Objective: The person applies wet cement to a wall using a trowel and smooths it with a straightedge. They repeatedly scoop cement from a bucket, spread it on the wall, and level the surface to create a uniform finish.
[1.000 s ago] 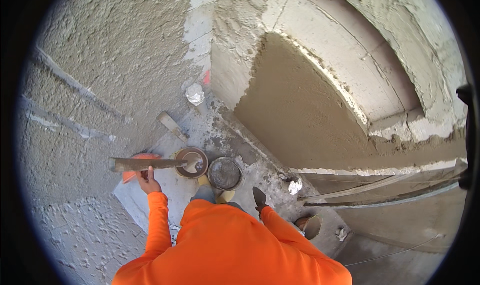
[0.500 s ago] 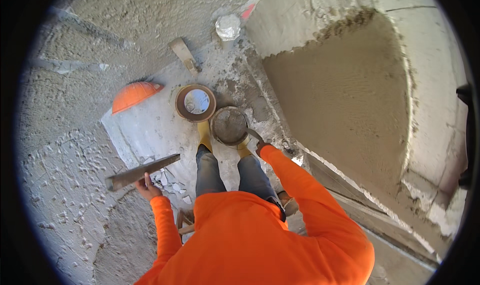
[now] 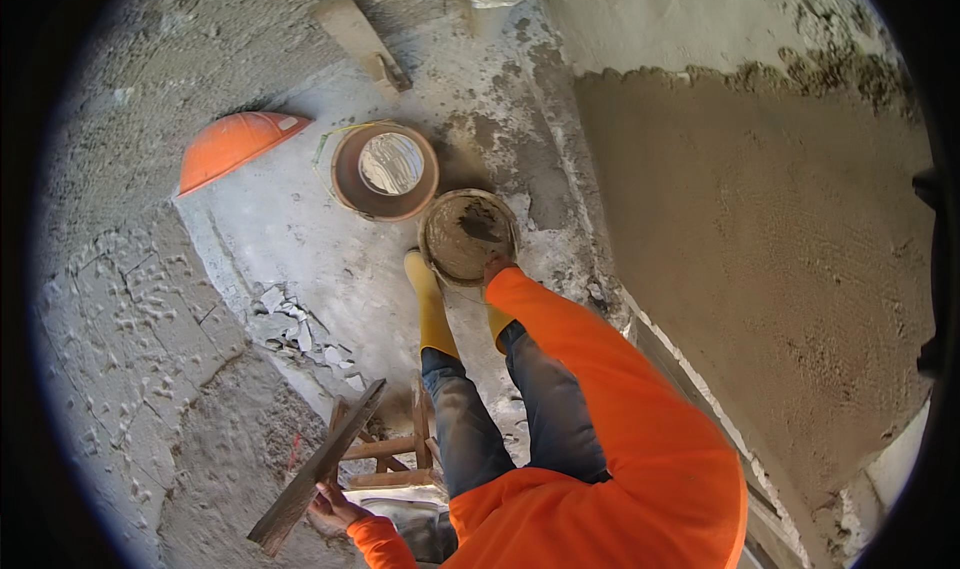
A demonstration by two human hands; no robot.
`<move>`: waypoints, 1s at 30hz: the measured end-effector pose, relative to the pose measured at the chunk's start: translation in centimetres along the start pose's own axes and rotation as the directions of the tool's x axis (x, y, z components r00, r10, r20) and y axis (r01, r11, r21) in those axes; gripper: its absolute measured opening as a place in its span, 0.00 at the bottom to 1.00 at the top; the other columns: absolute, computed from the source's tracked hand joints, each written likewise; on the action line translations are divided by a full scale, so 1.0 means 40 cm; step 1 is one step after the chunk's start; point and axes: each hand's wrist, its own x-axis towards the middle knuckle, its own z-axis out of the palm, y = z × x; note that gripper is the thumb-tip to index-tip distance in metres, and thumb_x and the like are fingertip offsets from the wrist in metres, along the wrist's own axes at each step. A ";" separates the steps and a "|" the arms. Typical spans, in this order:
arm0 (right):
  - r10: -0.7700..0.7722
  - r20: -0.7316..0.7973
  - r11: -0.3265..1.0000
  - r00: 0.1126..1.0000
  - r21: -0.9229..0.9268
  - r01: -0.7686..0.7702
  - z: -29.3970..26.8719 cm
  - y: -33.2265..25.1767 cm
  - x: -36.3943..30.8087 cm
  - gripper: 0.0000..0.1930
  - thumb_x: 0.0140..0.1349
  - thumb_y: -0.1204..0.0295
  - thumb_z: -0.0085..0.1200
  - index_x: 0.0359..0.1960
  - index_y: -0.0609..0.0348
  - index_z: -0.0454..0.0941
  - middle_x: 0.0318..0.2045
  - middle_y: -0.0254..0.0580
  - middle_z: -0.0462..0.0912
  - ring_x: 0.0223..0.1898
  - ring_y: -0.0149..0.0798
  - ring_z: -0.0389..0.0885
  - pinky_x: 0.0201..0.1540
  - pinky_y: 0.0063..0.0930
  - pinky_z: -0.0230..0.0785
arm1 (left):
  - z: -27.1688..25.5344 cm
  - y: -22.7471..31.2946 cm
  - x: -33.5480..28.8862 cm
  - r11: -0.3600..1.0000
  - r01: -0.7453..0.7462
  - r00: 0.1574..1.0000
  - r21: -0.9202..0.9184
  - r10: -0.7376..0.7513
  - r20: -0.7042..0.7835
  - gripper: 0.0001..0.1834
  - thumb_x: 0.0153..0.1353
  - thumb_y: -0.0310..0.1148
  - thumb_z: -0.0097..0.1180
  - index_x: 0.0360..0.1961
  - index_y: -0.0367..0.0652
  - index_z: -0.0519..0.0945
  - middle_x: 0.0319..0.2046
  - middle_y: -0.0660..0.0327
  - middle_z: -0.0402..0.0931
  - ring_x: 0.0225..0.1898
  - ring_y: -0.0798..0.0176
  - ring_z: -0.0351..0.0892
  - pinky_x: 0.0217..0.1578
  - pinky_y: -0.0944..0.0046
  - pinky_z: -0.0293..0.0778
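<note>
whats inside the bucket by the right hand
Mortar, and a dark shape there, possibly a trowel blade. The right hand hides part of the bucket; what lies under the mortar's surface can't be seen.

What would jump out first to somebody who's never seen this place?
Probably the bright orange top, filling the lower middle and right, and the matching orange hard hat at upper left. Next, the long board slanting across the lower left in the left hand. Then the two round tubs near the middle, the right hand at the nearer one.
</note>
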 end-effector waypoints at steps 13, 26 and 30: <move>0.061 -0.144 0.660 0.988 0.748 0.068 0.192 0.212 -0.289 0.24 0.63 0.58 0.53 0.57 0.57 0.72 0.39 0.57 0.82 0.38 0.53 0.82 0.44 0.44 0.75 | 0.073 -0.044 0.054 1.000 -0.029 0.960 0.009 0.026 0.280 0.21 0.67 0.38 0.61 0.56 0.41 0.71 0.40 0.64 0.76 0.38 0.69 0.72 0.37 0.68 0.71; 0.140 0.195 0.294 0.971 0.928 -0.229 0.183 0.133 0.177 0.26 0.66 0.51 0.51 0.61 0.50 0.71 0.45 0.51 0.82 0.37 0.51 0.81 0.35 0.47 0.76 | 0.105 0.040 0.032 0.993 -0.119 0.960 0.005 0.114 0.257 0.21 0.70 0.36 0.57 0.59 0.39 0.69 0.56 0.54 0.74 0.56 0.61 0.74 0.57 0.58 0.69; 0.232 -0.150 0.758 0.961 0.647 -0.082 0.276 0.199 0.013 0.27 0.66 0.51 0.45 0.65 0.46 0.68 0.56 0.55 0.78 0.56 0.60 0.77 0.57 0.50 0.71 | 0.071 0.009 0.050 0.995 -0.061 0.985 0.076 0.047 0.165 0.23 0.68 0.37 0.59 0.59 0.40 0.69 0.56 0.54 0.74 0.54 0.60 0.74 0.58 0.57 0.68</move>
